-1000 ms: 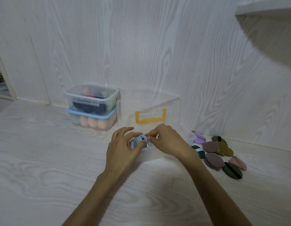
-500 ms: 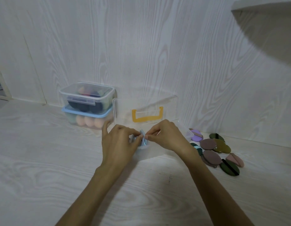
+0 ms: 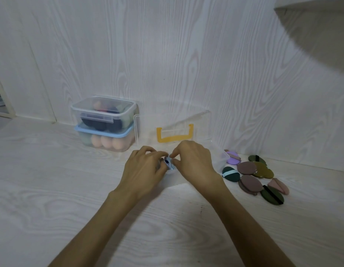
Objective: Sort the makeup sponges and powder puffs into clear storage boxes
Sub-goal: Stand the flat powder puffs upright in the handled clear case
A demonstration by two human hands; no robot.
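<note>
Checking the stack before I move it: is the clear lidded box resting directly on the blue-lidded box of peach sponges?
Touching. The head view shows the clear lidded box sitting directly on the blue-lidded box, with no gap showing between its base and the blue lid.

My left hand and right hand meet over the open clear box, both pinching a small pale blue puff between their fingertips. Beyond my hands the box's lid stands up with its yellow handle. Loose puffs lie on the surface just right of my right hand. Two closed, stacked boxes sit beyond my left hand.
</note>
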